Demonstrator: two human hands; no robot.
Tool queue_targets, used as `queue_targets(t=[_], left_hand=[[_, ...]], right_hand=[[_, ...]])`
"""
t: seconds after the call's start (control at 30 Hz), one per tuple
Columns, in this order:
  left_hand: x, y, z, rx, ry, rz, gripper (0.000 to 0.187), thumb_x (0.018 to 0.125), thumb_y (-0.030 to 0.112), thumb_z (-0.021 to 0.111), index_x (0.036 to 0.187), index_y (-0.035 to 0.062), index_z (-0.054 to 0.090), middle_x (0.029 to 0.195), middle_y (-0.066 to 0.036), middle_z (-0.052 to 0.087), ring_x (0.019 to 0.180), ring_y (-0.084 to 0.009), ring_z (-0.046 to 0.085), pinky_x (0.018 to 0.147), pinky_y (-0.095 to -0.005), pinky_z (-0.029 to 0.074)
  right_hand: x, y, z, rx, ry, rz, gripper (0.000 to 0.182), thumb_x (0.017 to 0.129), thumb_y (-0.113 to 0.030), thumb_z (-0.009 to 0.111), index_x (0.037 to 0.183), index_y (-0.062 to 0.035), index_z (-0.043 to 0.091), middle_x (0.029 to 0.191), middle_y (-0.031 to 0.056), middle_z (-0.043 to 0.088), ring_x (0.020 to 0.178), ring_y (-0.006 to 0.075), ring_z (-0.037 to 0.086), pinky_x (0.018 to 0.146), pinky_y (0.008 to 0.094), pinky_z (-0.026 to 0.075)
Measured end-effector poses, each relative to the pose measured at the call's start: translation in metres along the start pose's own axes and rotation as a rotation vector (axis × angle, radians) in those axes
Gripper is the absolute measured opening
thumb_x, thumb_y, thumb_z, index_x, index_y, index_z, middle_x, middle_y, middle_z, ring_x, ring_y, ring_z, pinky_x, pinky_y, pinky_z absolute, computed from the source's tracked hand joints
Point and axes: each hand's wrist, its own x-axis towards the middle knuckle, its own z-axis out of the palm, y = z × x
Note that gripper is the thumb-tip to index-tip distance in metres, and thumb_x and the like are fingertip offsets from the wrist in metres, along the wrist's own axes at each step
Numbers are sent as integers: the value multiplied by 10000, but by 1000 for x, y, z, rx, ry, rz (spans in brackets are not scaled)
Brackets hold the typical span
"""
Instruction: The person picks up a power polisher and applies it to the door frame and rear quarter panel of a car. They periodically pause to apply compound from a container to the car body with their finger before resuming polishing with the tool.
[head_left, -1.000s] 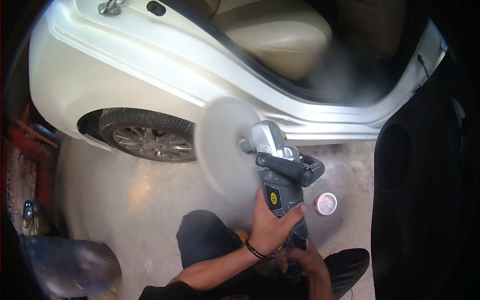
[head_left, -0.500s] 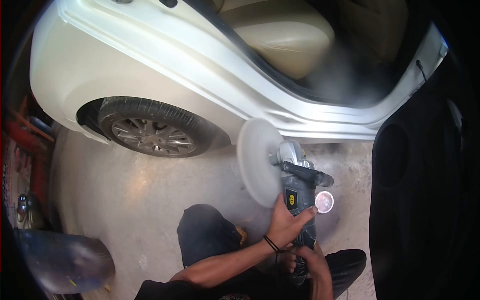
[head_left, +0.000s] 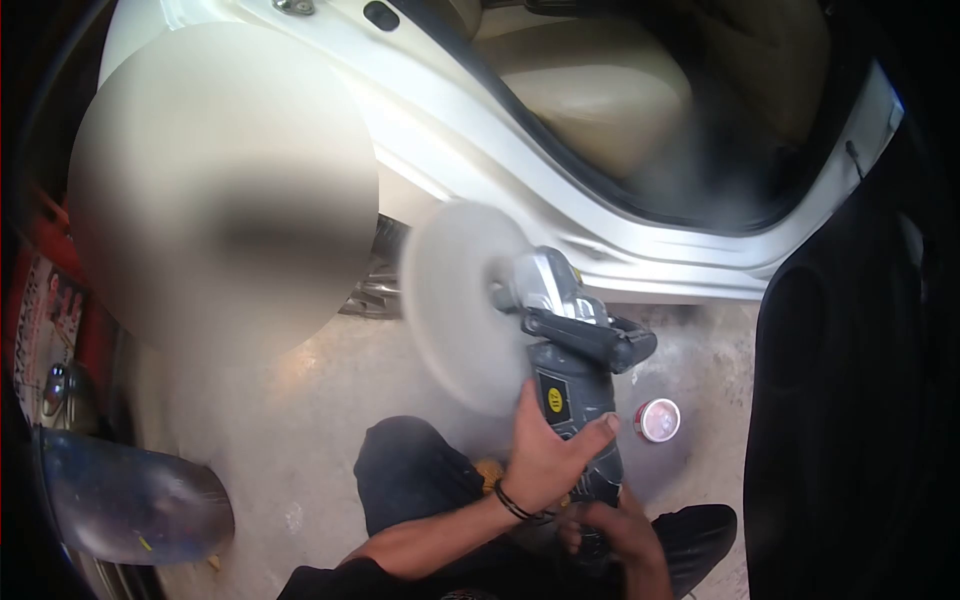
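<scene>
Left fingers [head_left: 597,432] and right fingers [head_left: 574,532] curl around polisher [head_left: 588,390].

Black polisher [head_left: 568,362] — pale pad [head_left: 458,308] blurred

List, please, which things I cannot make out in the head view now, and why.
Head view:
- Wheel: mostly behind a blurred round patch.
- Disc: surface smeared by motion blur.
- Power tool: rear part partly behind the right hand.
- Tub: side marking too small.
- Car: cut off by top edge.
</scene>
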Motion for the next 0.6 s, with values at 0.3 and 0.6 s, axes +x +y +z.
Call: queue_targets(t=[0.3, 0.6], left_hand=[[15, 35, -30, -98, -76, 201, 490, 963, 57, 830, 1361, -16, 554, 1096, -67, 708, 940, -128, 714, 826, -296, 615], [18, -5, -22, -264, -86, -1, 565, 912, 141, 900, 1385, 8, 622, 1172, -62, 726, 1061, -142, 697, 925, -338, 593]], right_hand=[[35, -8, 21, -173, -159, -143, 79, 926, -52, 747, 961, -8, 691, 733, 54, 691, 635, 137, 656, 601, 304, 519], [32, 20, -12, -473, -51, -292, 339, 909, -184, 887, 1131, -18, 692, 913, 48, 754, 833, 149, 733, 758, 301, 587]])
